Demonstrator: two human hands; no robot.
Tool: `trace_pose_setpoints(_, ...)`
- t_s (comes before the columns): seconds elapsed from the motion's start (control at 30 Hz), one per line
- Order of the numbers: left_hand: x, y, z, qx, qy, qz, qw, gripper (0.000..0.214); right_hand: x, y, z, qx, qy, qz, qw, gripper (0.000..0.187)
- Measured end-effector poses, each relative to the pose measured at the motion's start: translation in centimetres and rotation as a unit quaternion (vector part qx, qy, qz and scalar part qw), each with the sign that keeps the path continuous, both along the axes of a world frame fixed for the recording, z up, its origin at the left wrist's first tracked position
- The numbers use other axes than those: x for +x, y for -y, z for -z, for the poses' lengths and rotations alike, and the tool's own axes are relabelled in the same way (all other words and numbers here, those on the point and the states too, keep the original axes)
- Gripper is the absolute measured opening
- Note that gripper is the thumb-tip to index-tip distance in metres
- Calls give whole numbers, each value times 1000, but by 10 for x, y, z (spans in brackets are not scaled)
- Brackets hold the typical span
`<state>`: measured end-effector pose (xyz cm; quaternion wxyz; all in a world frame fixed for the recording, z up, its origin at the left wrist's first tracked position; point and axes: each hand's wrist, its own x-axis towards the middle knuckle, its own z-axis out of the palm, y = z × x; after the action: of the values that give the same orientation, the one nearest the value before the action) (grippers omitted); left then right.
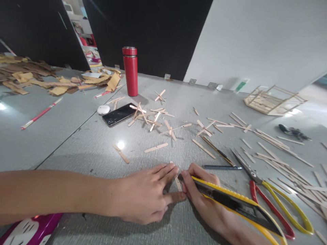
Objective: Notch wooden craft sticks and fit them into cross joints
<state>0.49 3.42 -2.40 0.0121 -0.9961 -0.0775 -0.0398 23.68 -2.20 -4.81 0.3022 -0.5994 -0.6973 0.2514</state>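
while left hand [145, 197] lay flat, fingers pinning the thin wooden stick [178, 183] at 6 o'clock on the table [89, 149], right hand [201, 190] closed on the yellow knife [237, 204]; stick looked light, brittle, best pinned near ends.

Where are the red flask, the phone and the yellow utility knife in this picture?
red flask [131, 73]: head view, middle of its red body.
phone [119, 114]: head view, centre of its dark screen.
yellow utility knife [237, 204]: head view, black middle of its handle, held in the right hand [204, 194].
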Motion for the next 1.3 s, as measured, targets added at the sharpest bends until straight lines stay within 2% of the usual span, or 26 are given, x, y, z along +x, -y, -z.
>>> trace_pose_setpoints(0.27, -1, -1, -1, -21, 13, -2, 1000, 60, -11, -4, -13, 1, 32, 43, 999, 41)
trace_pose_setpoints(0.43, 0, 0, -4, -51, 21, -7, 998, 59, -17, -6, -14, 5, 42, 55, 998, 42)
trace_pose_setpoints(0.63, 0, 2, -3, -63, 12, -7, 998, 58, -12, -4, -9, 17, 31, 52, 998, 43)
trace_pose_setpoints(0.8, 1, 2, -3, -60, 11, -10, 998, 58, -3, -3, -3, 18, 52, 19, 998, 38)
trace_pose_setpoints(0.97, 0, 2, -4, -66, 21, -14, 997, 58, -12, -6, -8, 26, 47, 24, 998, 44)
trace_pose_setpoints(1.1, -1, 2, -4, -75, 32, -20, 996, 57, -16, -5, -13, 36, 57, 23, 997, 41)
trace_pose_setpoints(1.3, -2, 1, -3, -86, 21, -22, 996, 58, -10, -3, -14, 7, 46, 9, 999, 41)
